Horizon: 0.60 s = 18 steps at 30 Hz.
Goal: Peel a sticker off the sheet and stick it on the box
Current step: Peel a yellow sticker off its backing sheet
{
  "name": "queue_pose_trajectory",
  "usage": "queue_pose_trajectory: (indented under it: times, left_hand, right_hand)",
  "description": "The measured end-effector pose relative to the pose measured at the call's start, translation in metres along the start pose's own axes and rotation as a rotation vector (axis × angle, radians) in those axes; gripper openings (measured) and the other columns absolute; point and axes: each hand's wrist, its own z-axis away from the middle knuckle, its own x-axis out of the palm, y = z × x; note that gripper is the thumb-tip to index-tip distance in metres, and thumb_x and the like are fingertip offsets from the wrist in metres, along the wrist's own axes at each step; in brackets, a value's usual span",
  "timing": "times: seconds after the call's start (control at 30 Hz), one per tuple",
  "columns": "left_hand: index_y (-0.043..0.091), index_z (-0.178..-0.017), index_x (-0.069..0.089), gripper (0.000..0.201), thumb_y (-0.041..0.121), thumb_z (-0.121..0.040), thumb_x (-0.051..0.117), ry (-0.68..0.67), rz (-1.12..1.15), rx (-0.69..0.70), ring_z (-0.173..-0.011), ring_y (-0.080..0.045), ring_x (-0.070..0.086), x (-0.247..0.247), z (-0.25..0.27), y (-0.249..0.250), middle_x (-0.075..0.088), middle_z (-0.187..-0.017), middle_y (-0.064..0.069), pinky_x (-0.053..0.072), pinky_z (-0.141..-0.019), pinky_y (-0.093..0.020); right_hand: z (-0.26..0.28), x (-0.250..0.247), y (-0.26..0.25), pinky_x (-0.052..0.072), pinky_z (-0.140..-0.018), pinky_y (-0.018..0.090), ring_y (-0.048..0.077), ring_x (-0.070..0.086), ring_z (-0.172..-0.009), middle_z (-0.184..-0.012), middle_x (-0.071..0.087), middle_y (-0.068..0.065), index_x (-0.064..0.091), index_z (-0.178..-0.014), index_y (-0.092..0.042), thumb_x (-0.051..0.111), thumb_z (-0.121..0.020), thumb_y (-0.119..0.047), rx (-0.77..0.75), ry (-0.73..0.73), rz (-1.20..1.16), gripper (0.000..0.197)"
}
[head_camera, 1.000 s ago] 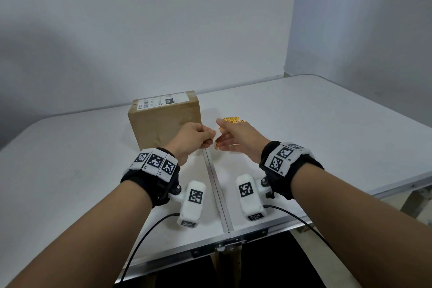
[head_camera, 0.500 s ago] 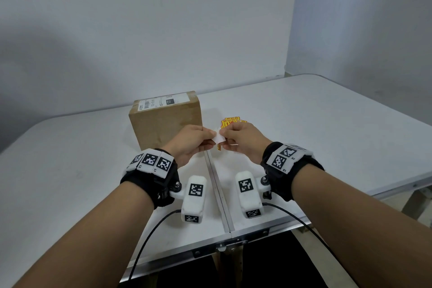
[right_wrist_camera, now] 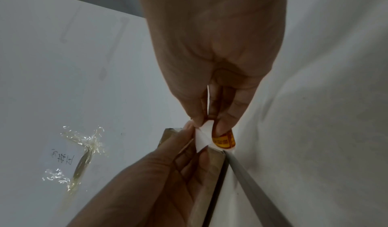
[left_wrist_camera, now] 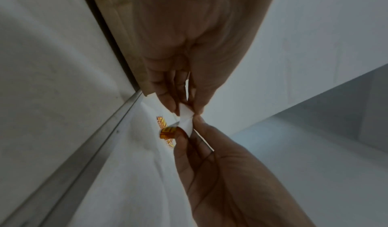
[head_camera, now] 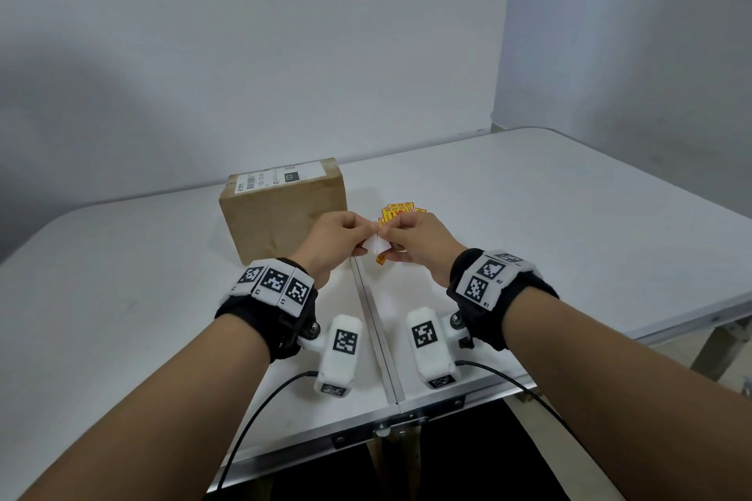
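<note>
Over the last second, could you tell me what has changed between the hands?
The white backing, unseen a second ago, now shows between the fingertips: the left hand pinches it, the right hand pinches the orange sticker curling off it. Both hands drew slightly nearer. The cardboard box and the spare stickers on the table stayed put.

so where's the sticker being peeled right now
In the head view the sticker is held above the table's centre seam, between the left hand and right hand, just right of the box, its white backing curling away.
</note>
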Motion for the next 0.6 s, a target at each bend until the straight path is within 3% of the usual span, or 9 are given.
queue_pose_trajectory:
  times: [0.1, 0.3, 0.47, 0.6]
  left_hand:
    - [-0.008, -0.099, 0.064, 0.03, 0.02, -0.09, 0.062, 0.028, -0.062, 0.023, -0.07, -0.009, 0.054, 0.0009, 0.0013, -0.0029, 0.058, -0.077, 0.0, 0.053, -0.065, -0.015]
    - [0.004, -0.091, 0.066, 0.023, 0.026, -0.09, 0.059, 0.062, -0.187, 0.071, -0.075, -0.013, 0.059, 0.0021, -0.0006, -0.0083, 0.063, -0.087, -0.001, 0.055, -0.08, -0.031]
    - [-0.001, -0.095, 0.063, 0.021, 0.019, -0.093, 0.056, 0.034, -0.028, 0.027, -0.081, -0.016, 0.06, 0.0029, -0.0009, -0.0058, 0.065, -0.09, -0.006, 0.053, -0.084, -0.03]
    - [-0.002, -0.097, 0.061, 0.019, 0.015, -0.095, 0.052, -0.001, 0.083, -0.012, -0.084, -0.017, 0.059, 0.0057, -0.0003, -0.0059, 0.064, -0.096, -0.013, 0.052, -0.076, -0.023]
  right_hand:
    - [0.0018, 0.0007, 0.0042, 0.058, -0.071, 0.025, 0.01, 0.056, -0.057, -0.07, 0.053, 0.001, 0.06, -0.074, -0.01, 0.065, -0.088, -0.014, -0.01, -0.002, -0.027, 0.014]
    - [0.0011, 0.0031, 0.0071, 0.059, -0.069, 0.023, 0.014, 0.06, -0.063, -0.079, 0.058, 0.004, 0.062, -0.08, -0.009, 0.063, -0.088, -0.013, 0.006, 0.017, -0.018, 0.009]
    - [0.0003, 0.002, 0.0029, 0.056, -0.067, 0.023, 0.017, 0.063, -0.066, -0.088, 0.064, 0.011, 0.061, -0.077, -0.01, 0.059, -0.089, -0.009, 0.016, 0.016, -0.064, 0.012]
    - [0.0026, -0.0007, 0.0001, 0.055, -0.06, 0.019, 0.02, 0.065, -0.063, -0.092, 0.065, 0.014, 0.06, -0.079, -0.009, 0.058, -0.09, -0.007, 0.045, -0.032, -0.134, 0.011]
